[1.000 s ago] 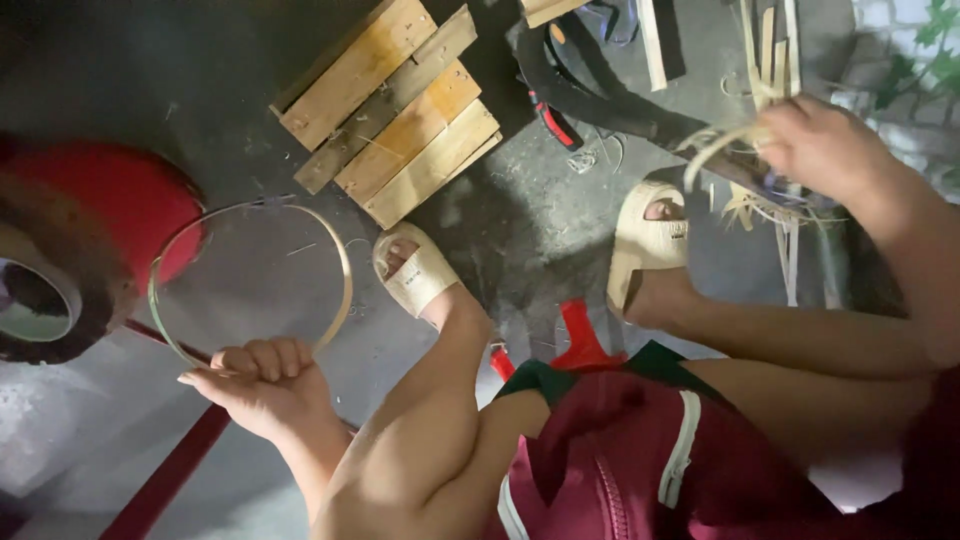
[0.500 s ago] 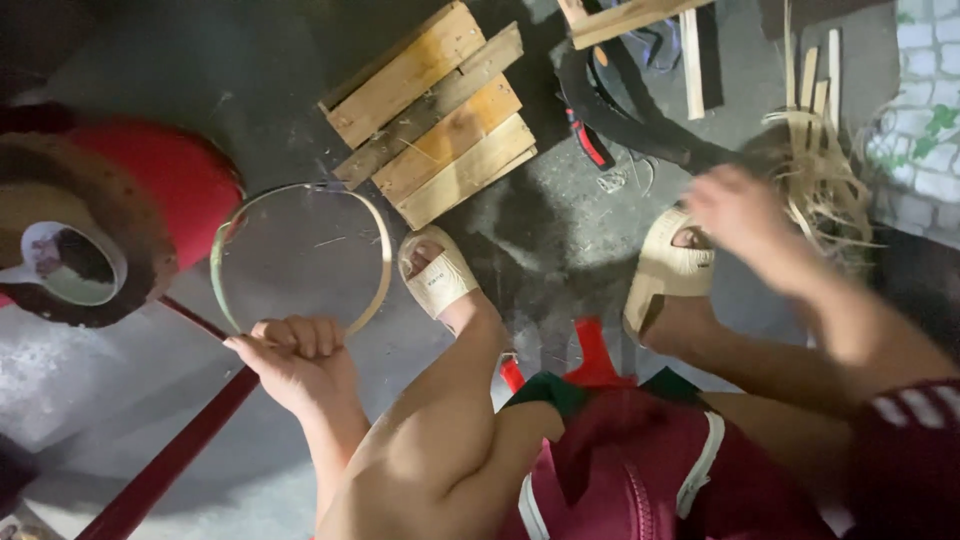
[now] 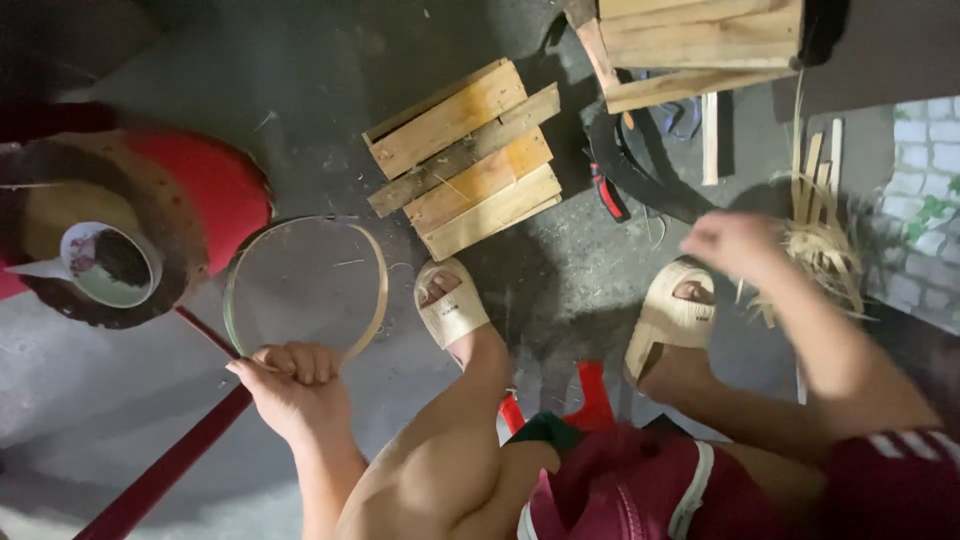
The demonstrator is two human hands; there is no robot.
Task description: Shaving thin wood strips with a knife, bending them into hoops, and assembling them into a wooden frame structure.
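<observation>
We have a single view, worn on the head and looking almost straight down past our knees to the dark concrete floor (image 3: 600,300). It sits close: our left hand (image 3: 295,385) and right hand (image 3: 735,245) fill the lower and right parts.

The thin round bamboo hoop (image 3: 375,290) is pale tan. The slatted wooden block (image 3: 465,155) is honey-yellow (one slat greyer). The slide sandals (image 3: 452,305) are cream.
</observation>
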